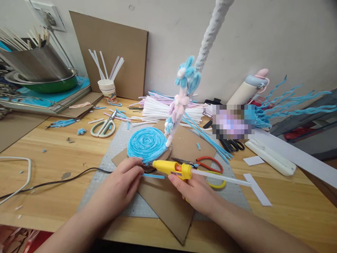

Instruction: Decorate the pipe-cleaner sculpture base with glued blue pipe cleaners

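Note:
My right hand (196, 193) is wrapped round a yellow hot glue gun (171, 169), whose nozzle points left. A long clear glue stick (221, 178) juts from its back end. Fingers of my left hand (126, 177) are closed on a light blue pipe cleaner (155, 176), whose free end sticks out to the right below the gun. Just beyond my left fingertips lies a flat blue pipe-cleaner spiral (146, 142) on cardboard (168, 200). At the spiral's right edge rises a white wrapped stem (212, 35) carrying blue and pink fuzzy flowers (181, 73).
Green-handled scissors (104, 127) lie left of the spiral; red-and-yellow-handled scissors (210, 165) lie beside the gun. Pipe-cleaner bundles (168, 110), a paper cup (107, 91) of glue sticks and a bottle (247, 88) stand behind. A black cord (86, 172) crosses the left side.

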`<control>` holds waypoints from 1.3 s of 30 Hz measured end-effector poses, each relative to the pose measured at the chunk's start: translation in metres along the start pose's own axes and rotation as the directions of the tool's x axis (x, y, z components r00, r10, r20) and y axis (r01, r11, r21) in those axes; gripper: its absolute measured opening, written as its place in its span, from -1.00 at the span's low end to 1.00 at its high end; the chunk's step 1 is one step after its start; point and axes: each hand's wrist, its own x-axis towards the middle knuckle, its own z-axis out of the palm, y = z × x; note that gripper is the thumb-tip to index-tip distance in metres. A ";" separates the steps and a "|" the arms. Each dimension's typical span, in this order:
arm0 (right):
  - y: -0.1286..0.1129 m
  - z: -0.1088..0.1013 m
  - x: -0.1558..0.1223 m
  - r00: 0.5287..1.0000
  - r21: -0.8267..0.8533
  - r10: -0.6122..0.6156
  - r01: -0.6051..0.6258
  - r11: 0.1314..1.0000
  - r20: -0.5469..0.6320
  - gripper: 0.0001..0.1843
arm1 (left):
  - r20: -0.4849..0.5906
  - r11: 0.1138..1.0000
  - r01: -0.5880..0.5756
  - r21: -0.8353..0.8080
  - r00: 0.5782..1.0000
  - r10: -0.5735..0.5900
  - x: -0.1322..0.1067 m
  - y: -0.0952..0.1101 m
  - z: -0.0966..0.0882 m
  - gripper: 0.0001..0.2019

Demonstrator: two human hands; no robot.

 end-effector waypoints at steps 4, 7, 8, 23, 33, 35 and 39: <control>-0.002 0.002 0.001 0.998 -0.064 -0.032 0.035 0.997 0.050 -0.73 | 0.008 1.000 0.005 0.000 1.000 -0.005 0.000 -0.001 0.001 -0.83; -0.002 0.003 0.000 0.995 -0.066 -0.070 0.074 0.995 0.066 -0.73 | 0.003 1.000 0.010 0.000 1.000 -0.010 0.000 -0.001 0.001 -0.83; -0.001 0.004 0.000 0.994 -0.065 -0.085 0.089 0.994 0.062 -0.74 | 0.001 1.000 0.009 0.002 1.000 -0.009 0.000 -0.001 0.001 -0.82; 0.010 0.005 -0.003 0.981 -0.312 -0.193 0.188 0.931 0.015 -0.73 | -0.003 1.000 -0.024 0.020 1.000 0.024 0.002 0.001 0.000 -0.81; 0.009 -0.044 -0.009 0.961 0.250 0.275 -0.259 0.933 -0.031 -0.58 | 0.032 0.997 -0.057 0.054 0.998 0.056 0.001 0.001 -0.004 -0.85; 0.013 -0.066 -0.006 0.951 0.558 0.308 -0.262 0.787 0.013 -0.62 | 0.012 0.992 -0.095 0.087 0.995 0.094 0.000 0.002 -0.006 -0.86; 0.027 -0.095 0.002 0.888 0.780 0.451 -0.344 0.524 0.089 -0.85 | -0.023 0.978 -0.147 0.150 0.988 0.152 0.001 0.004 -0.009 -0.86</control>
